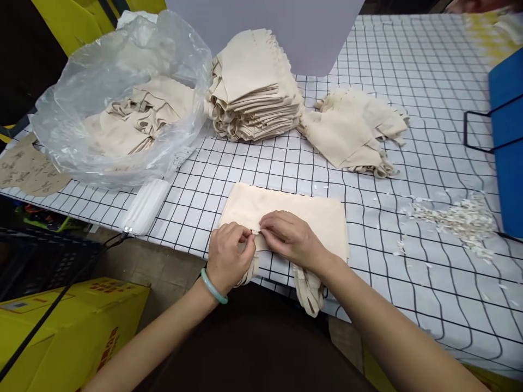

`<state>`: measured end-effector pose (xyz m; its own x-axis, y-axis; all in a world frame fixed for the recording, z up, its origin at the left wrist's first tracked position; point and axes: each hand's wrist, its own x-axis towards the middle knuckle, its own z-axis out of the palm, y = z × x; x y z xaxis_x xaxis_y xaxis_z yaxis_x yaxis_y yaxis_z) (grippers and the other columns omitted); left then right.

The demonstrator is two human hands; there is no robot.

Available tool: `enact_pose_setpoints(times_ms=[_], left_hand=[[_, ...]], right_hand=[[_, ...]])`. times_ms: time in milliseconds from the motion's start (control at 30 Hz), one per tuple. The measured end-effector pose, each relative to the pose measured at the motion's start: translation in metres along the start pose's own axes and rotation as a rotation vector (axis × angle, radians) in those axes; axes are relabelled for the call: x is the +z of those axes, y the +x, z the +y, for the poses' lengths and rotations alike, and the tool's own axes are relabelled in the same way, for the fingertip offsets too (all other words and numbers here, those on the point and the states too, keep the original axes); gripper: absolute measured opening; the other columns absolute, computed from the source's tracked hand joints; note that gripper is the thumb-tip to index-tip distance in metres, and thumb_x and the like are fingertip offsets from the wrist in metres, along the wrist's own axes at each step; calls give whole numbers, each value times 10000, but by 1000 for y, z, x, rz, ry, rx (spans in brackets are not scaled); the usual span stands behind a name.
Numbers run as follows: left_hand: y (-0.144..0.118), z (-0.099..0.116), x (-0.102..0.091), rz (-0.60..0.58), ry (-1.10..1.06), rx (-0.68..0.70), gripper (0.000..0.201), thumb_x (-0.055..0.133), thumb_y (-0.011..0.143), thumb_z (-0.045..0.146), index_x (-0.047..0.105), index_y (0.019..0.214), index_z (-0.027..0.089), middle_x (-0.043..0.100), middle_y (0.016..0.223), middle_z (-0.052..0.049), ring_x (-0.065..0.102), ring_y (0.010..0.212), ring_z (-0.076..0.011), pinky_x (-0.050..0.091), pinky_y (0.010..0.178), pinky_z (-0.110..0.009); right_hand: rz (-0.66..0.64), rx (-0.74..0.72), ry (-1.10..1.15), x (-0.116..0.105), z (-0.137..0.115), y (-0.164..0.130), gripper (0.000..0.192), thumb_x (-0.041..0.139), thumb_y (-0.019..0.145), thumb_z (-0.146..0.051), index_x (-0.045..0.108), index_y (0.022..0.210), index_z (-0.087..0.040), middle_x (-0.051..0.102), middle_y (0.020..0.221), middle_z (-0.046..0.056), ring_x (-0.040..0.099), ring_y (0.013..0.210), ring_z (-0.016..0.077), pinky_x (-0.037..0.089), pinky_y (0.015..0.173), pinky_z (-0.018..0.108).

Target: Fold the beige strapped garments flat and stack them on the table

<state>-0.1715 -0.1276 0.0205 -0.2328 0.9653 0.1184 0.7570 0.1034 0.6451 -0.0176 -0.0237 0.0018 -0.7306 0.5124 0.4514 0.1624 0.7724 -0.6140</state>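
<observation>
In front of me a cream cloth piece (281, 197) lies flat at the table's near edge, with loose cloth straps (309, 294) hanging over that edge. My left hand (229, 255) wears a pale green bangle and is closed, thumb and finger pinching the cloth's near edge. Close beside it, my right hand (289, 235) pinches the same edge. Between the fingertips shows a small pale bit (255, 232), too small to name. The straps come down below both hands.
Behind stands a tall stack of folded cream cloth (255, 81), with a looser heap (349, 128) to its right. A clear plastic bag (122, 98) holds more cloth. A white power strip (147, 207), white scraps (466, 220) and a blue box (509, 125) are also on the table.
</observation>
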Motion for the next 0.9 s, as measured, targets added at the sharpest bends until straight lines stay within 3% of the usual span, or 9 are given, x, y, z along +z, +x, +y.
enact_pose_setpoints(times_ms=[100, 200, 367, 467, 633, 900], left_hand=[[2, 4, -3, -71, -172, -134, 170, 534, 898, 284, 630, 799, 186, 614, 685, -14, 556, 670, -163, 425, 660, -297], [4, 8, -5, -177, -473, -361, 240, 577, 873, 392, 640, 791, 176, 584, 621, 8, 521, 569, -129, 414, 564, -253], [8, 13, -7, -284, -782, -597, 333, 594, 832, 432, 506, 627, 185, 464, 493, 56, 380, 430, -68, 328, 453, -200], [10, 12, -8, -316, -821, -654, 333, 576, 834, 403, 477, 600, 187, 433, 464, 62, 330, 400, -55, 283, 423, -191], [14, 11, -9, -340, -828, -661, 314, 593, 804, 379, 477, 589, 181, 429, 478, 63, 333, 416, -51, 275, 415, -183], [16, 10, -4, -367, -789, -639, 307, 604, 794, 396, 487, 609, 180, 487, 487, 50, 410, 426, -64, 322, 412, -178]], right_hand=[[-5, 6, -5, 0, 0, -1, 110, 509, 922, -141, 604, 931, -196, 699, 888, 67, 638, 803, 181, 523, 704, 337], [-9, 5, 2, 0, 0, -1, 121, 499, 926, -150, 610, 928, -198, 701, 885, 68, 643, 807, 182, 526, 713, 338], [-30, -24, 16, -3, 0, -1, 120, 530, 912, -145, 610, 996, -178, 696, 940, 88, 644, 854, 197, 532, 736, 348], [-41, -80, -40, -3, 1, -2, 167, 534, 905, -127, 608, 1050, -164, 698, 982, 103, 643, 886, 212, 535, 743, 359], [-4, -149, -157, 0, 5, -3, 158, 498, 929, -111, 636, 980, -168, 704, 899, 81, 633, 804, 190, 530, 687, 332], [-48, -97, -185, 3, 7, -6, 223, 458, 946, -135, 669, 910, -200, 682, 826, 65, 623, 761, 180, 532, 687, 332]])
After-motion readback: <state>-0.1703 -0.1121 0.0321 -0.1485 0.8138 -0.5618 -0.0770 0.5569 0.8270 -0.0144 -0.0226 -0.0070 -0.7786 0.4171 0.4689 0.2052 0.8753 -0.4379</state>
